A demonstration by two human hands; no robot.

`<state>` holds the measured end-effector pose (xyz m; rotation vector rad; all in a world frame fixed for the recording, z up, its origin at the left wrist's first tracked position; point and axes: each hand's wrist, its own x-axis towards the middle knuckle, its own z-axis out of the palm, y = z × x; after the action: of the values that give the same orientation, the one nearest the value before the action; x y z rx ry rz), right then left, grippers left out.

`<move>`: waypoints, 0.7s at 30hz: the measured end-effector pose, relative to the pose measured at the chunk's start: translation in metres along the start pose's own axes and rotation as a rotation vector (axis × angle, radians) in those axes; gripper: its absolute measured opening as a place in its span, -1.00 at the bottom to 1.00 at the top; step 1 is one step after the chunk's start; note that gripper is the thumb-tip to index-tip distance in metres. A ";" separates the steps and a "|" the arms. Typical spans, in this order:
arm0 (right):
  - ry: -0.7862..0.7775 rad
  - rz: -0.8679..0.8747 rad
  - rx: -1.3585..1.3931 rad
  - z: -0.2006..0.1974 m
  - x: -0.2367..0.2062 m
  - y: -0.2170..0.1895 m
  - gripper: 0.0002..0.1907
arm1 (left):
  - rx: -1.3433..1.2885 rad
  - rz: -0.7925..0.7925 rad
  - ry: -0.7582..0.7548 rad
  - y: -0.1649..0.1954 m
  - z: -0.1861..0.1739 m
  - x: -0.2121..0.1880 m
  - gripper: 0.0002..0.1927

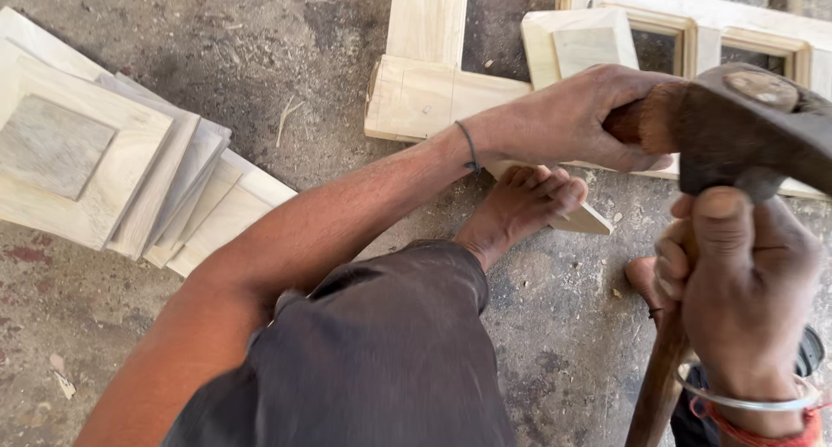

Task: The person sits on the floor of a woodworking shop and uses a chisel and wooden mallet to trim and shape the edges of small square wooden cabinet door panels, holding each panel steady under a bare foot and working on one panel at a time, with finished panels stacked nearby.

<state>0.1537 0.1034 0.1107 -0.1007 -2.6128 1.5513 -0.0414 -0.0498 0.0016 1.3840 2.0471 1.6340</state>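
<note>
My left hand (568,117) reaches across to a pale wooden frame (416,96) lying on the floor. It is closed around a reddish-brown wooden tool handle (637,124), whose lower end is hidden. My right hand (737,300) grips the wooden shaft (659,386) of a hammer close under its head. The dark hammer head (750,135) sits right beside the brown handle, at the level of my left fingers. My bare foot (520,204) rests on the frame's near edge.
A fanned stack of pale raised wooden panels (87,152) lies on the concrete floor (286,48) at the left. One more panel (581,44) lies inside the frame, and further frame rails (719,22) run along the top right. My dark-clothed knee (381,352) fills the lower middle.
</note>
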 end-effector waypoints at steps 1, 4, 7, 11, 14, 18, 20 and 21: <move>0.012 0.022 -0.054 0.000 -0.001 0.000 -0.55 | -0.013 0.039 0.048 0.001 -0.001 -0.003 -0.13; 0.029 -0.021 0.269 -0.001 -0.002 -0.004 -0.54 | 0.067 0.049 0.125 0.005 0.000 -0.004 -0.08; -0.044 -0.078 0.627 -0.004 -0.002 -0.009 -0.53 | 0.162 0.110 0.214 0.007 -0.002 -0.002 -0.11; -0.048 -0.055 0.333 -0.001 0.003 -0.008 -0.52 | -0.065 0.010 0.036 0.013 -0.012 -0.001 -0.29; -0.015 0.007 -0.036 0.002 0.004 -0.003 -0.51 | -0.112 0.095 0.069 0.015 -0.022 -0.007 -0.30; 0.004 -0.021 0.303 -0.002 0.004 0.001 -0.50 | 0.075 0.202 0.224 0.010 -0.019 -0.004 -0.21; -0.044 -0.054 0.549 -0.006 0.004 0.000 -0.50 | 0.045 0.221 0.166 0.007 -0.012 0.002 -0.20; -0.069 -0.072 0.614 -0.007 0.005 0.000 -0.49 | 0.015 0.212 0.152 0.007 -0.010 0.003 -0.25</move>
<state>0.1499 0.1099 0.1144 0.0957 -2.0319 2.2689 -0.0460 -0.0543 0.0122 1.5742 2.0561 1.8659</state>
